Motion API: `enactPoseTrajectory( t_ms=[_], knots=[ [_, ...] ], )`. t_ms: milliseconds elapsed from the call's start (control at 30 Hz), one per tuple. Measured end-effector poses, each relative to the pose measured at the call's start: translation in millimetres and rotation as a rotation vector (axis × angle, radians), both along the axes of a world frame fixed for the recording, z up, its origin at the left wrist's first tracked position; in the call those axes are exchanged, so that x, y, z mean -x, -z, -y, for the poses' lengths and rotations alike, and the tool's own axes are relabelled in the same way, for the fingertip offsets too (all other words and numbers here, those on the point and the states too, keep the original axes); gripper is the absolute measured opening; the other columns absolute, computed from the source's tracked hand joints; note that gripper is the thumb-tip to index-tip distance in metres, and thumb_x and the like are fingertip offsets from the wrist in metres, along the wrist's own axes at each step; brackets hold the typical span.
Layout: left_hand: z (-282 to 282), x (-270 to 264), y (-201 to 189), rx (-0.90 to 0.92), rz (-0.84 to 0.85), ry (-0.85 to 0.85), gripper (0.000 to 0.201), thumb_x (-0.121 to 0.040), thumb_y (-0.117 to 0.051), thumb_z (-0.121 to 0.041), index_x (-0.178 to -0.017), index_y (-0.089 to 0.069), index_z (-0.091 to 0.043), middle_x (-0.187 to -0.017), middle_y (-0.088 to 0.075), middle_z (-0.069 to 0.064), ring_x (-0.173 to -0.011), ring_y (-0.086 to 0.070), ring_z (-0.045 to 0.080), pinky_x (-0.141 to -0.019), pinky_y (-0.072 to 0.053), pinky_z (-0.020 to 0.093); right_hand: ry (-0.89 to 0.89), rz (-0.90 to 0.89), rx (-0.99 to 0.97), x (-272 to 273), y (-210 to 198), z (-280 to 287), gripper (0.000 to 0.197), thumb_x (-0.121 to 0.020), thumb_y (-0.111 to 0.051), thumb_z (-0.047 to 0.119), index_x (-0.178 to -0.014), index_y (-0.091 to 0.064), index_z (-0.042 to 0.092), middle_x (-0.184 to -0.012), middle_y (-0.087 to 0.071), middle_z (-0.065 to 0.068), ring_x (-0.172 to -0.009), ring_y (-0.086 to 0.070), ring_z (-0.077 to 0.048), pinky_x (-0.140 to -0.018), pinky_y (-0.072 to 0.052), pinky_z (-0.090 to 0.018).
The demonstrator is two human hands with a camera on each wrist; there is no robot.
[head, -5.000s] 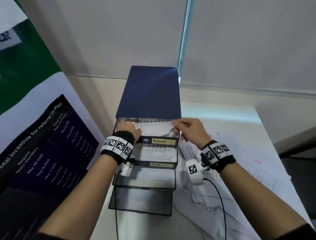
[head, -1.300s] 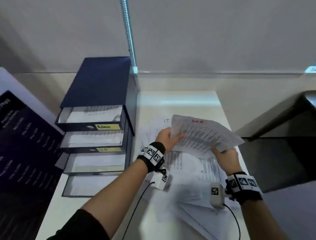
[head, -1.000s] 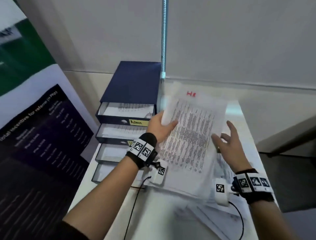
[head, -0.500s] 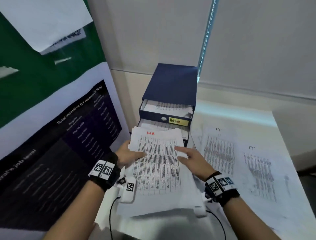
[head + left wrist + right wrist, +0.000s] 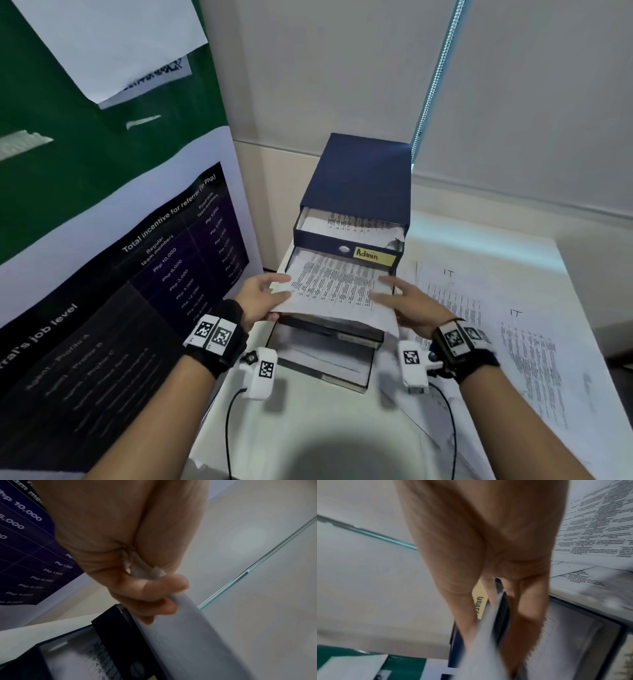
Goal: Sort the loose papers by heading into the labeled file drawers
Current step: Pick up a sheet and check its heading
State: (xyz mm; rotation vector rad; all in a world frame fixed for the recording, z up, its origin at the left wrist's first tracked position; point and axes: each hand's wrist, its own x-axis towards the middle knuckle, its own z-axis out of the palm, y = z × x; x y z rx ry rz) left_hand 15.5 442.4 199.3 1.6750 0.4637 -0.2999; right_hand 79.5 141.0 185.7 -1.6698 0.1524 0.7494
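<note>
Papers (image 5: 334, 289) sit between my hands: left hand (image 5: 257, 298) pinches the left edge, right hand (image 5: 409, 306) lies flat-fingered along the right. Their long axis points straight ahead into the second drawer (image 5: 329, 325), just under the Admin drawer (image 5: 346, 245); both hands equally near.

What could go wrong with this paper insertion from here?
1. The stack of papers sags over the front edge of the second drawer, so it may buckle or crease as it is pushed in.
2. The right hand only flanks the stack with straight fingers while the left hand pinches the other edge, so sheets could fan out or slide.
3. The Admin drawer overhangs above and may catch the top sheets.
</note>
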Motion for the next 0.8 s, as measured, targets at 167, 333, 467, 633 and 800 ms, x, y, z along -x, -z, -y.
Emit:
enactPoseTrajectory(
  t_ms=[167,333,467,633,800],
  knots=[
    [14,-30,5,-0.069,0.058,-0.069,0.016,-0.092,-0.066,-0.009,-0.107,-0.071,-0.007,-0.100,-0.062,0.007,-0.049,-0.059,0.008,-0.047,-0.054,0.021,-0.051,-0.111,-0.082,-2,-10,8,0.019,-0.082,-0.071,-0.001,-0.100,-0.068,0.003,-0.093,-0.065,-0.007,-0.063,-0.062,-0.011,-0.055,-0.057,-0.017],
    [26,-67,9,-0.137,-0.009,-0.029,0.015,-0.090,-0.067,-0.003,-0.101,-0.070,0.006,-0.060,-0.060,0.011,-0.033,-0.049,0.008,-0.037,-0.044,0.018,0.140,0.094,0.101,-44,2,-1,0.012,-0.084,-0.072,-0.001,-0.095,-0.071,-0.004,-0.089,-0.069,-0.019,-0.051,-0.060,-0.012,-0.052,-0.053,-0.017],
    [36,-100,16,-0.224,0.016,-0.053,0.007,-0.088,-0.067,-0.001,-0.091,-0.074,-0.001,-0.066,-0.065,0.011,-0.033,-0.051,0.003,-0.043,-0.046,0.013,-0.030,0.498,0.575,-65,21,-13,0.013,-0.088,-0.071,0.024,-0.087,-0.076,0.012,-0.085,-0.074,-0.003,-0.062,-0.061,-0.005,-0.062,-0.048,-0.021],
    [39,-126,29,-0.165,-0.105,-0.041,0.013,-0.085,-0.070,-0.002,-0.097,-0.066,0.002,-0.074,-0.068,0.016,-0.049,-0.069,0.015,-0.053,-0.056,0.018,-0.152,0.663,0.615,-65,25,-12,0.023,-0.091,-0.063,0.040,-0.094,-0.078,0.023,-0.089,-0.074,0.009,-0.079,-0.067,-0.008,-0.076,-0.054,-0.025],
    [25,-145,69,-0.226,-0.169,0.041,0.031,-0.056,-0.088,-0.022,-0.078,-0.072,-0.008,-0.097,-0.074,0.016,-0.085,-0.073,0.027,-0.091,-0.057,0.036,0.067,0.617,0.304,-54,28,32,0.020,-0.092,-0.067,0.034,-0.087,-0.078,0.019,-0.054,-0.065,0.014,-0.049,-0.057,-0.001,-0.054,-0.045,-0.012]
  ],
)
